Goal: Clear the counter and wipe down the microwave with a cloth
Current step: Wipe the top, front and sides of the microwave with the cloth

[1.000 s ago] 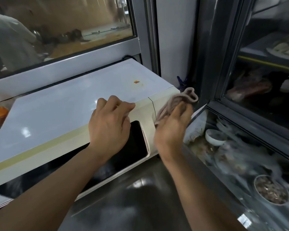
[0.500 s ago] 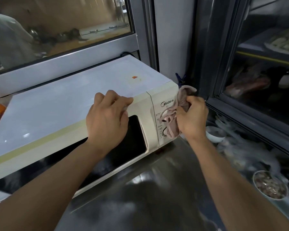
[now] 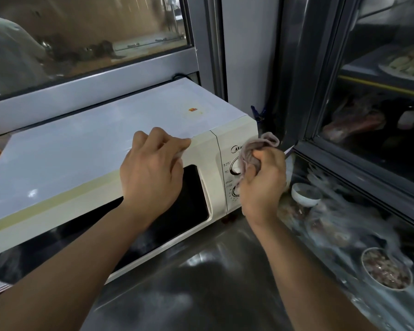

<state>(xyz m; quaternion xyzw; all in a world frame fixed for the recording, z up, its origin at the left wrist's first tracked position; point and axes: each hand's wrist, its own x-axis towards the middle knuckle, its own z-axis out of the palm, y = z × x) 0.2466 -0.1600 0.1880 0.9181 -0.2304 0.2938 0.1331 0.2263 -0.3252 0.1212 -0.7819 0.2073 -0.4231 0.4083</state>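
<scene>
A white microwave [image 3: 86,149] with a dark door window stands on the steel counter [image 3: 201,283]. My left hand [image 3: 151,173] rests over its top front edge, fingers curled on the door's upper rim. My right hand [image 3: 263,185] is closed on a bunched pinkish-grey cloth [image 3: 253,149] and presses it against the control panel, covering part of the brand name and the upper dial. The lower dial shows just left of my right wrist.
A glass-fronted display case [image 3: 368,187] stands right of the microwave, with a white bowl [image 3: 304,194] and a bowl of chopped food [image 3: 385,271] behind its glass. A window [image 3: 81,44] runs behind the microwave. A blue clip [image 3: 258,112] sits in the corner.
My right hand brought the cloth down from the microwave's top right corner onto the control panel and now rubs lower on it. My left hand stayed on the top edge.
</scene>
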